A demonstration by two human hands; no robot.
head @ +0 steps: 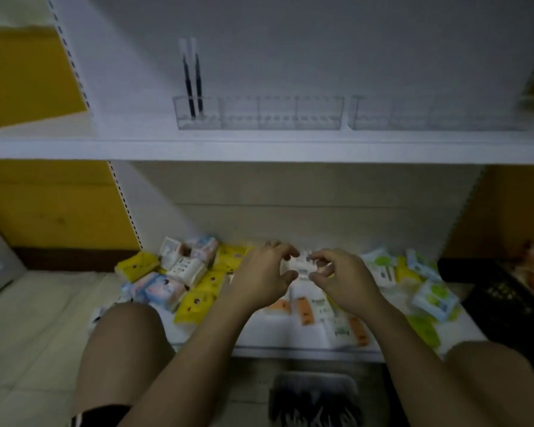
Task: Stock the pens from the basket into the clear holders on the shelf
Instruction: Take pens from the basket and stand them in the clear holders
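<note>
A white flat upper shelf [259, 146] crosses the middle of the frame. On it two clear plastic divided holders sit side by side, one [318, 114] at centre, the other [413, 114] to its right. Two dark slim pens [188, 84] stand upright in the centre holder's leftmost compartment. On the white lower shelf [278, 334] below lie soft plastic-wrapped tissue packets [179, 272], left and right of the left hand [262, 275] and right hand [342, 278], whose fingers pinch a small white packet [302, 265] between them. The grey rectangular basket [315, 377] sits at bottom centre, before the lower shelf.
</note>
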